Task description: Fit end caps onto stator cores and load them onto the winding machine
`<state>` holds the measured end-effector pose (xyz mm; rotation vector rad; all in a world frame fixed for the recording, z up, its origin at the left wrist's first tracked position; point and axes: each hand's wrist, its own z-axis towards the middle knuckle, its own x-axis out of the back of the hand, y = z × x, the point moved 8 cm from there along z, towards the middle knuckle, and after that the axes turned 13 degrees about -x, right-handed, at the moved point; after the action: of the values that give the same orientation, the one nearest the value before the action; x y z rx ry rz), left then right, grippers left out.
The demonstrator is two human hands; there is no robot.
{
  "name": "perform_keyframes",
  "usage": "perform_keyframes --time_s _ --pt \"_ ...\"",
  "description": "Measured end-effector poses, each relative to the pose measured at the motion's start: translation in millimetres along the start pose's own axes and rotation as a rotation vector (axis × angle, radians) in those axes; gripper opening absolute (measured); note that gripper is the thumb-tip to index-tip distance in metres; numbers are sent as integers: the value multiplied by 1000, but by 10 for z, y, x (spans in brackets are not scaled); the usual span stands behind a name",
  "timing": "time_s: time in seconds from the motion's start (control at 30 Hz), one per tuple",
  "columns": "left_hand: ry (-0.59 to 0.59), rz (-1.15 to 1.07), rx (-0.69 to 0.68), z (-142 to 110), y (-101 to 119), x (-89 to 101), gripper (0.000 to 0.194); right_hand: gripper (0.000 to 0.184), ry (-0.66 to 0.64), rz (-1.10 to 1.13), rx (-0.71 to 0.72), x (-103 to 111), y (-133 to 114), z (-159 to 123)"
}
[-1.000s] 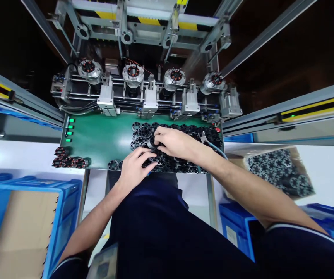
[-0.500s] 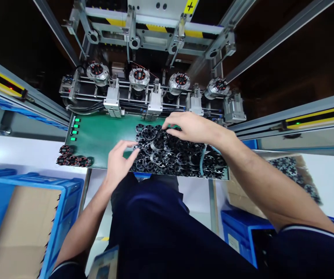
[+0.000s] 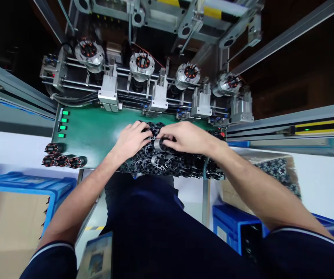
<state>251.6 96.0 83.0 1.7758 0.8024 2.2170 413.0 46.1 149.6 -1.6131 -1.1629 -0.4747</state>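
A pile of black-and-silver motor stator cores [image 3: 171, 162] covers the right part of the green work surface [image 3: 97, 124]. At the pile's upper left, my left hand [image 3: 133, 138] has its fingers curled down onto a stator core, mostly covered by the fingers. Close beside it, my right hand [image 3: 184, 136] pinches a stator core with a silver side [image 3: 158, 145] between thumb and fingers. The two hands nearly meet. Several stators wound with copper wire [image 3: 62, 160] lie at the surface's left front corner.
Behind the surface, a winding machine carries round metal holders [image 3: 142, 65] with wound stators in them. Green lit buttons [image 3: 63, 127] line the left edge. Blue crates [image 3: 65, 190] stand at left and right. A cardboard box of stator cores [image 3: 277, 170] sits at right.
My left hand has moved right and up onto the pile, its fingers closing. My right hand has closed on a stator core. The camera view has shifted nearer the surface.
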Motion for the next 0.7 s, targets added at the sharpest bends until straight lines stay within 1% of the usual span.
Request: perform_keyframes --time_s 0.07,0.17,0.2,0.27,0.33,0.43,0.57,0.7 --pt "-25 46 -54 1 27 92 22 23 130 118 -34 254 84 -161" --pt "-30 46 -106 3 35 233 24 19 377 247 -124 615 278 -436" --pt "-38 42 -121 14 39 260 24 18 445 271 -158 689 341 -520" --pt "-75 46 -154 55 59 267 22 18 524 306 -211 748 436 -644" --pt "-129 39 -188 112 93 219 19 18 543 328 -239 726 479 -709" --pt "-186 -30 -220 195 117 123 17 17 516 339 -240 642 458 -737" --pt "-174 -109 -197 247 23 70 26 23 453 303 -249 497 338 -701" --pt "-154 -179 -185 182 -43 33 27 20 386 253 -260 251 171 -558"
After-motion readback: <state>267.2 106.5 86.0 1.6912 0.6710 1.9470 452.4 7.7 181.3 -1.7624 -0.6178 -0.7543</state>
